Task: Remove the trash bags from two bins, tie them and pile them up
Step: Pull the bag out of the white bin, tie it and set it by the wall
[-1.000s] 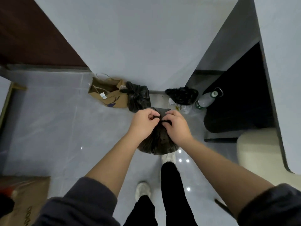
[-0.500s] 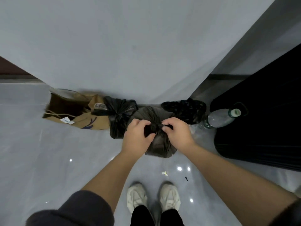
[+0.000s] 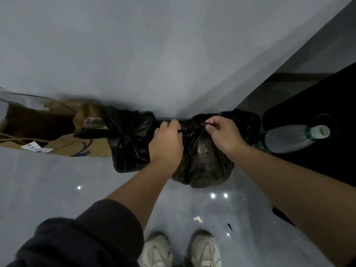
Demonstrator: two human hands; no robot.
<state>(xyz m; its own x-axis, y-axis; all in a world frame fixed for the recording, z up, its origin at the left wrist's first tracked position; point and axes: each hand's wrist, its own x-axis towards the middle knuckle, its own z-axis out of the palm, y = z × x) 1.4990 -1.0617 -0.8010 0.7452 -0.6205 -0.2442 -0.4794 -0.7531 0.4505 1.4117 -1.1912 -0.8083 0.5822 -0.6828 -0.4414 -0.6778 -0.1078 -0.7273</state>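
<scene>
You've got a glossy black trash bag [image 3: 204,160] in hand, another black bag [image 3: 129,139] left of it, a third black one [image 3: 244,120] behind. Brown paper bag [image 3: 57,132] with a blue squiggle and white tag. Clear bottle [image 3: 289,138], green-white cap. Floor [image 3: 57,189] pale grey, shiny. Your sleeve [image 3: 86,237] dark navy, shoes [image 3: 205,249] off-white.

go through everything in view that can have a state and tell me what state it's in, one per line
Held trash bag: neck gathered, both hands pulling its ends.
Left hand: shut on the neck.
Right hand: pinching the neck.
Second trash bag: tied, on floor.
Paper bag: lying on its side, open.
Plastic bottle: capped, lying down.
</scene>
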